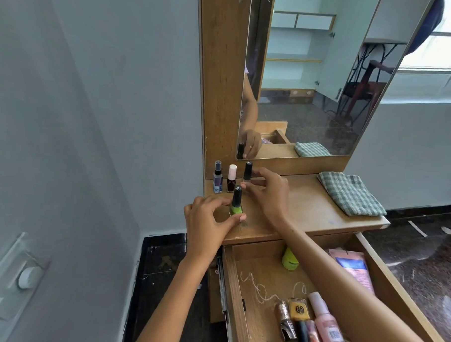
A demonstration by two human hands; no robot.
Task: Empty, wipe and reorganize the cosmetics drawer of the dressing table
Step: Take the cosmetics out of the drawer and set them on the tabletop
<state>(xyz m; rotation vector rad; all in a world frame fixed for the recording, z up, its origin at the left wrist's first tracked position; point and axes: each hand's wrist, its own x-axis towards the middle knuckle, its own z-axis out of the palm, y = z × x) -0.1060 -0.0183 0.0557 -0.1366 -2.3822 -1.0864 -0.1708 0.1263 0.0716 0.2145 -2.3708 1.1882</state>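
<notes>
**A:** Head view: drawer (384, 286) is pulled out under the desk (308, 210) and mid-emptying. Left hand (206, 221) pinches the green bottle (236, 203) low on its body, thumb and fingers curled round it. Bottle is upright on the desk, near the front-left corner.

**B:** Right hand?

**A:** Right hand (270, 191) has its fingers curled round the base of the clear bottle (247, 173), upright at the back-left, just beside the mirror frame.

**B:** How to do it well?

**A:** My call: seat each bottle flat before letting go and keep the row tight along the back-left edge. They're tall with narrow bases, so a knuckle on the way out could topple the neighbours. Withdraw straight up. Leave the middle of the desk free for the rest of the drawer load.

**B:** Counts?

**A:** Desk: four small bottles. That's the blue bottle (217, 181), the dark bottle (231, 179) with a pale cap, plus the clear and green ones. One folded cloth (350, 194) at the right edge. Drawer: one green tube (290, 259) at the back, one pink packet (352, 267) along the right wall, one pink spray (326, 322), and a cluster of about four small items (295, 318) at the front. Arm hides part, so that count is a floor.
</notes>
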